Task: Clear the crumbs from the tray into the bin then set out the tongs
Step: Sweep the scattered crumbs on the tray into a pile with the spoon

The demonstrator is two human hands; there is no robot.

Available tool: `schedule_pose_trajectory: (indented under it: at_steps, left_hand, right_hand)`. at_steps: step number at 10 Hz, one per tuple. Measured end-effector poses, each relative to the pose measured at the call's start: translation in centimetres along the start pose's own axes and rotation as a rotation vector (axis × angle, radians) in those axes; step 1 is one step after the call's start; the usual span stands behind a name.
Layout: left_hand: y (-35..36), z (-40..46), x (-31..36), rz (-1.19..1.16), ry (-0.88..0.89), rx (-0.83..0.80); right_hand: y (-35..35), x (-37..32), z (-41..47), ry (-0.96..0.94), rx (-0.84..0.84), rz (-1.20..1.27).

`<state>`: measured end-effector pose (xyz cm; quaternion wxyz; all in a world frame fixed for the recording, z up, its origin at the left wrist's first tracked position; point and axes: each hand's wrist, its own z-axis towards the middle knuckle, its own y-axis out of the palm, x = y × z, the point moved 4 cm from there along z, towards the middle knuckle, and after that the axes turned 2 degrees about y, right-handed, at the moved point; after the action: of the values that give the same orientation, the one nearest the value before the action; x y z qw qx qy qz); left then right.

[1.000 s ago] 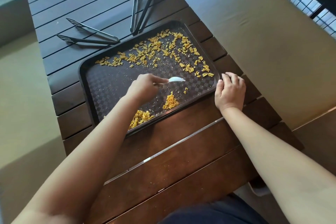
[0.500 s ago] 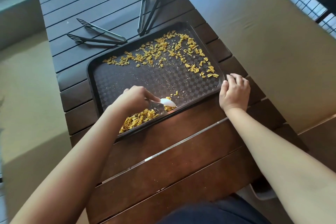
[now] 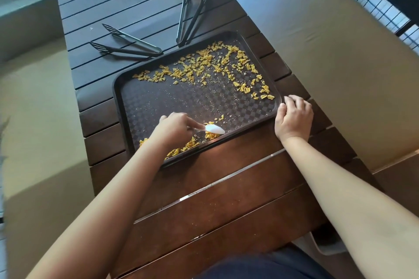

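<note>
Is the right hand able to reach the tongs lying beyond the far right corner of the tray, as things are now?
Probably yes. The right hand only grips the tray at its near right corner, and nothing stands between it and those tongs; it must let go first.

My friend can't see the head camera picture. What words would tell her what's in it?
A left hand holds a white scraper, pushing yellow crumbs toward the near edge of a dark tray, while the right hand grips the tray's corner. Two black tongs lie on the slatted wooden table beyond the tray.
</note>
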<state>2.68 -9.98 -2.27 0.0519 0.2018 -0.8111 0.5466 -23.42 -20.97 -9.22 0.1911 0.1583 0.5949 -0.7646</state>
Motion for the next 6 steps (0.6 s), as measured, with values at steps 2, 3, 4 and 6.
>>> schedule_pose_trajectory:
  at_steps: [2, 3, 4, 6]
  left_hand:
    - [-1.0, -2.0, -3.4, 0.054, -0.074, -0.036]
    - [-1.4, -1.9, -4.0, -0.044, -0.098, -0.03]
    - [-1.3, -0.3, -2.9, -0.366, -0.109, 0.096]
    - [0.5, 1.9, -0.4, -0.281, -0.1, 0.1]
  right_hand:
    - [0.0, -0.1, 0.0, 0.003, -0.014, 0.0]
    - [-0.1, -0.1, 0.0, 0.003, -0.008, 0.001]
    - [-0.1, -0.1, 0.1, 0.004, -0.007, 0.001]
    - [0.0, 0.0, 0.0, 0.002, 0.0, 0.005]
